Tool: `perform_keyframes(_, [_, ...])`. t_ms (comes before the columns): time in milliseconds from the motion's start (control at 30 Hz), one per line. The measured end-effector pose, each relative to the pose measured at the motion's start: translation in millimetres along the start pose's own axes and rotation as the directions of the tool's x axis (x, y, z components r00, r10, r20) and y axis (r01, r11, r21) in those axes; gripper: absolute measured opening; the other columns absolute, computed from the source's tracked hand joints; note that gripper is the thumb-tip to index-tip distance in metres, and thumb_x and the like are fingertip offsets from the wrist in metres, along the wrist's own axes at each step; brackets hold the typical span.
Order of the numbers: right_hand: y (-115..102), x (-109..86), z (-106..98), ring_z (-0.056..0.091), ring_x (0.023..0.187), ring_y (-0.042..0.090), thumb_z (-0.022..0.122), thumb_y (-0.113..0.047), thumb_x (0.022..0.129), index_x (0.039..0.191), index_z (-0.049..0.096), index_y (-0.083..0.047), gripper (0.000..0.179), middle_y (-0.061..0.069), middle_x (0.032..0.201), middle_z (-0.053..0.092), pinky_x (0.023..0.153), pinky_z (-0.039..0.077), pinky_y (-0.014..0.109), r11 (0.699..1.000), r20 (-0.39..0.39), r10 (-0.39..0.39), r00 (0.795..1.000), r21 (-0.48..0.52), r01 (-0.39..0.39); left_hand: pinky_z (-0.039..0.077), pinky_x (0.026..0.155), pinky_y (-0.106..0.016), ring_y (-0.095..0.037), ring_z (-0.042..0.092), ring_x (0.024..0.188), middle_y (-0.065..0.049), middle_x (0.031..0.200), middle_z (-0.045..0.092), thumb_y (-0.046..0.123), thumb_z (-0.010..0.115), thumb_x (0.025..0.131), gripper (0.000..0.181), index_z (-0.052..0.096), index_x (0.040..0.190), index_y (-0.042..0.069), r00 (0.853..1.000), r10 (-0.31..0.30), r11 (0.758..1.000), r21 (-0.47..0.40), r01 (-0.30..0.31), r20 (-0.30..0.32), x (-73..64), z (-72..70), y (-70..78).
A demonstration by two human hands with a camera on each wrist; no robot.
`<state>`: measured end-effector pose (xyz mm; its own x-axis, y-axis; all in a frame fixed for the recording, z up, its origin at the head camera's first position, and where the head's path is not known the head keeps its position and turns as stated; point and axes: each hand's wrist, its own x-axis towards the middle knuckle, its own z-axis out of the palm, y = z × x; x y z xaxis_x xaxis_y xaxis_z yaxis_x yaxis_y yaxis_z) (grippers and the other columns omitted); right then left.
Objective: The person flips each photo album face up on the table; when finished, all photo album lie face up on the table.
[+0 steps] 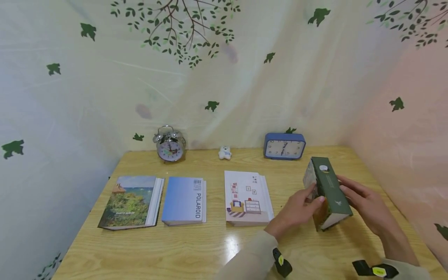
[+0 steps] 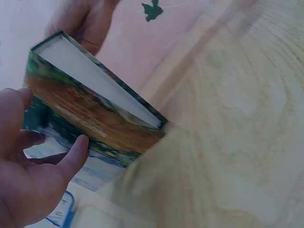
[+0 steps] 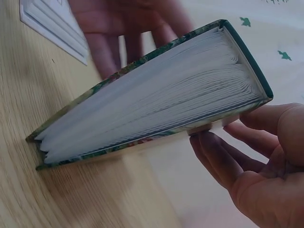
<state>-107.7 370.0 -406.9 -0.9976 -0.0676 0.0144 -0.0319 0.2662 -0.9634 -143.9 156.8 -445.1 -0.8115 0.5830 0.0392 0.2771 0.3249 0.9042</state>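
Note:
A thick green photo album (image 1: 330, 182) stands tilted with its spine up at the right of the table, both hands on it. My left hand (image 1: 295, 210) holds it by the painted front cover (image 2: 90, 114), thumb and fingertips against that side. My right hand (image 1: 367, 208) supports the opposite cover near the spine, its fingertips bent against it in the right wrist view. White page edges (image 3: 166, 90) fan out between the covers there, and the fore-edge side is down at the wooden table. The right hand is partly hidden behind the album in the left wrist view.
Left of the hands lie a white album (image 1: 245, 198) with a room drawing, a blue POLAROID album (image 1: 182, 200) and a landscape photo album (image 1: 129, 202). Along the back stand a silver twin-bell alarm clock (image 1: 170, 146), a small white bear figurine (image 1: 225, 153) and a blue rectangular clock (image 1: 284, 147).

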Motion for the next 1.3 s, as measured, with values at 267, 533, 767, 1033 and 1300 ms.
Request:
perform_keyframes(267, [-5.2,3.5,12.3,0.052,0.107,-0.016,0.046,-0.030,0.102,0.150,0.033,-0.010,0.054,-0.023,0.132,0.044,0.082,0.049,0.008,0.993,0.025,-0.007,1.000,-0.117,0.010,0.046,0.088,-0.012,-0.002,0.057,0.112,0.002,0.150,0.038,0.039,0.047,0.100,0.064,0.019,0.154,0.019,0.998,0.058,0.998,-0.023,-0.058,0.011,-5.0,-20.4,12.9])
perform_keyframes(533, [-11.5,4.7,25.7,0.050,0.109,-0.016,0.043,-0.030,0.103,0.150,0.032,-0.013,0.052,-0.013,0.139,0.043,0.084,0.049,0.010,0.978,0.067,-0.046,0.997,-0.198,0.059,0.047,0.088,-0.013,-0.004,0.058,0.112,0.003,0.152,0.037,0.038,0.048,0.100,0.065,0.018,0.154,0.020,0.997,0.068,0.997,-0.017,-0.069,-0.021,-11.2,-32.1,10.1])
perform_keyframes(767, [-11.7,8.2,34.4,0.044,0.112,-0.019,0.039,-0.033,0.104,0.151,0.030,-0.015,0.051,0.018,0.152,0.034,0.085,0.050,0.012,0.970,0.101,-0.047,0.994,-0.231,0.069,0.047,0.089,-0.013,-0.008,0.059,0.113,-0.001,0.150,0.039,0.039,0.051,0.098,0.065,0.022,0.153,0.020,0.996,0.057,0.998,0.015,-0.056,-0.062,-14.5,-38.3,5.4])
perform_keyframes(1033, [6.2,9.5,44.7,0.046,0.116,-0.014,0.037,-0.030,0.105,0.150,0.031,-0.009,0.050,0.020,0.151,0.033,0.089,0.051,0.018,0.972,0.185,-0.031,0.982,-0.224,0.073,0.047,0.090,-0.014,-0.008,0.053,0.118,-0.006,0.147,0.042,0.043,0.055,0.095,0.067,0.028,0.152,0.019,0.994,0.021,0.990,0.143,-0.006,-0.107,-17.4,-44.3,4.9])
perform_keyframes(1300, [17.1,9.8,52.6,0.039,0.128,0.051,0.043,-0.042,0.101,0.147,0.037,-0.007,0.059,0.028,0.146,0.037,0.092,0.044,0.063,0.892,0.129,0.090,0.988,-0.451,-0.023,0.045,0.101,-0.029,-0.018,0.046,0.128,-0.010,0.149,0.038,0.055,0.057,0.090,0.072,0.033,0.150,0.022,0.980,-0.149,0.967,0.189,0.173,-0.133,-23.3,-49.5,-0.4])
